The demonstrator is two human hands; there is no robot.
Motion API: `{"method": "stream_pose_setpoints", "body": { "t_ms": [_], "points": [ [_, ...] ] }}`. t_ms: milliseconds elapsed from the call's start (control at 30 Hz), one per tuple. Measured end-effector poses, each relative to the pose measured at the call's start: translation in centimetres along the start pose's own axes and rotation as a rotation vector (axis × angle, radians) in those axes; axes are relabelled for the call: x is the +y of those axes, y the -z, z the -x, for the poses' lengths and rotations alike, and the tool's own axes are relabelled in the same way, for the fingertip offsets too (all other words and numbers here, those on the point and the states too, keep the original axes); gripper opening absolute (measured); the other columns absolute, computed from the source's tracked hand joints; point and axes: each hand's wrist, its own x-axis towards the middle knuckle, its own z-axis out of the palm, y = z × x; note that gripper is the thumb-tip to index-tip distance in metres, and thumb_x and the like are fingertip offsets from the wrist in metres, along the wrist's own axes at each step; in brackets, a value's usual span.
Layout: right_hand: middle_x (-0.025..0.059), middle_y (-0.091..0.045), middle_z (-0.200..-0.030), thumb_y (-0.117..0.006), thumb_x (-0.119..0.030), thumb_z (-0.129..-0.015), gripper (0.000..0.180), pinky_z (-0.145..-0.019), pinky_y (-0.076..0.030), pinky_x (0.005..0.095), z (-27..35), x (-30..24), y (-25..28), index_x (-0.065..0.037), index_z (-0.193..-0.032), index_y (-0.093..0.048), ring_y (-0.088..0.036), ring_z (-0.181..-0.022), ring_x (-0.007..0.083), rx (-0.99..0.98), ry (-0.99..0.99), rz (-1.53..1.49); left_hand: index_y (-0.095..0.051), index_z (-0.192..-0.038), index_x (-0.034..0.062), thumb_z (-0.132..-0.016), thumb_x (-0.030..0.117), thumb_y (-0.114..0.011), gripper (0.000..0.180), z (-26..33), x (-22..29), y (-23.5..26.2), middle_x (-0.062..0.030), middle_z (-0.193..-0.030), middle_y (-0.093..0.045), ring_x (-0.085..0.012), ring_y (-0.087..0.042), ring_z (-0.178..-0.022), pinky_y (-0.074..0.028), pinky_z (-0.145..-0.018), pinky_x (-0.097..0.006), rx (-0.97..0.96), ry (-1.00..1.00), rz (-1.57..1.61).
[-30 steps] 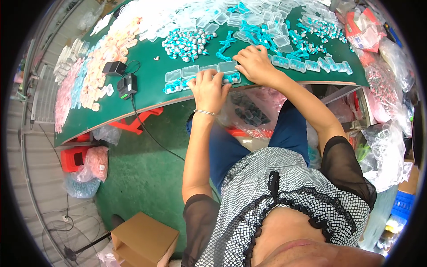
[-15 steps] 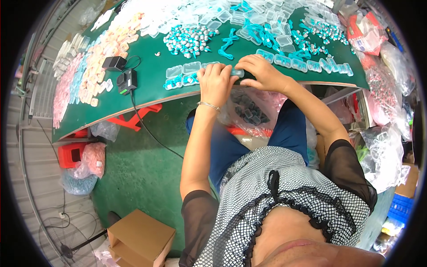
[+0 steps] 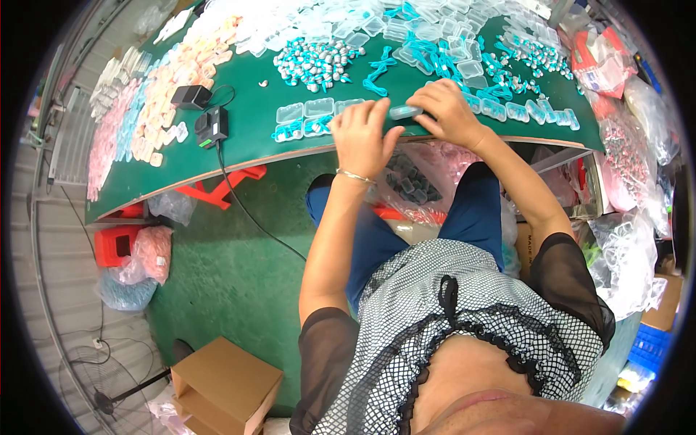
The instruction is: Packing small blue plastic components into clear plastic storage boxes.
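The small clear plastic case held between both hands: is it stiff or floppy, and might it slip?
The small clear plastic case keeps its boxy shape between the left hand and right hand, so probably stiff. It looks thin and hollow, likely light. Its glossy surface may be slippery.

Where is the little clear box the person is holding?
In the head view, the small clear box sits between the left hand and right hand, at the near edge of the green table.

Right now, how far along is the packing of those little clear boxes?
Done: a row of filled clear boxes with teal contents lies at the green table edge. In hand: both hands, left hand and right hand, hold one small clear box between them. Left: a heap of empty clear boxes and a pile of teal-and-silver pieces remain farther back.
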Motion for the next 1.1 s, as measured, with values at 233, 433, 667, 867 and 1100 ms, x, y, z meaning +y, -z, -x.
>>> {"method": "stream_pose_setpoints", "body": {
  "t_ms": [233, 433, 667, 867, 1100],
  "points": [
    [0.0039, -0.062, -0.096, -0.058, -0.003, -0.068, 0.030, -0.088, -0.037, 0.0426, -0.1, 1.5, 1.5, -0.011, -0.096, -0.065, -0.056, -0.099, 0.0238, -0.016, 0.007, 0.101, -0.062, -0.109, 0.0118, -0.069, 0.024, -0.075, 0.045, 2.6, -2.5, 4.2, -0.0069, -0.103, -0.059, -0.0261, -0.053, -0.097, -0.035, -0.083, -0.043, 0.011, 0.232, -0.174],
    [0.0041, -0.063, -0.094, -0.064, -0.015, -0.078, 0.017, -0.083, -0.036, 0.0424, -4.7, -0.9, -4.2, -0.013, -0.095, -0.067, -0.056, -0.096, 0.0226, -0.043, 0.005, 0.005, -0.063, -0.106, 0.0129, -0.072, 0.028, -0.076, 0.040, 3.9, -3.1, 4.0, -0.0031, -0.096, -0.061, -0.0241, -0.055, -0.093, -0.035, -0.079, -0.040, -0.011, 0.242, -0.309],
    [0.0033, -0.062, -0.095, -0.066, -0.025, -0.082, 0.023, -0.085, -0.034, 0.0460, -7.0, -2.7, -6.6, -0.014, -0.102, -0.065, -0.055, -0.099, 0.0227, -0.318, -0.223, 0.071, -0.065, -0.099, 0.0108, -0.073, 0.026, -0.076, 0.032, 4.2, -2.7, 2.6, -0.0039, -0.093, -0.064, -0.0227, -0.058, -0.090, -0.036, -0.080, -0.040, 0.026, 0.259, -0.256],
    [0.0072, -0.061, -0.090, -0.068, -0.014, -0.079, 0.017, -0.080, -0.041, 0.0421, -6.0, -2.0, -5.2, -0.008, -0.094, -0.063, -0.058, -0.090, 0.0265, -0.114, -0.059, -0.082, -0.060, -0.114, 0.0094, -0.073, 0.024, -0.074, 0.046, 3.8, -1.8, 1.9, -0.0052, -0.089, -0.062, -0.0234, -0.057, -0.089, -0.036, -0.079, -0.040, -0.029, 0.349, -0.049],
    [0.0127, -0.060, -0.102, -0.068, -0.008, -0.077, 0.031, -0.082, -0.047, 0.0424, -4.0, -3.5, -3.4, -0.003, -0.106, -0.059, -0.056, -0.094, 0.0324, -0.130, 0.091, -0.395, -0.060, -0.114, 0.0096, -0.077, 0.023, -0.071, 0.041, 3.2, -2.0, 1.8, -0.0048, -0.090, -0.059, -0.0233, -0.058, -0.085, -0.036, -0.076, -0.040, -0.038, 0.196, -0.091]
  ]
}}
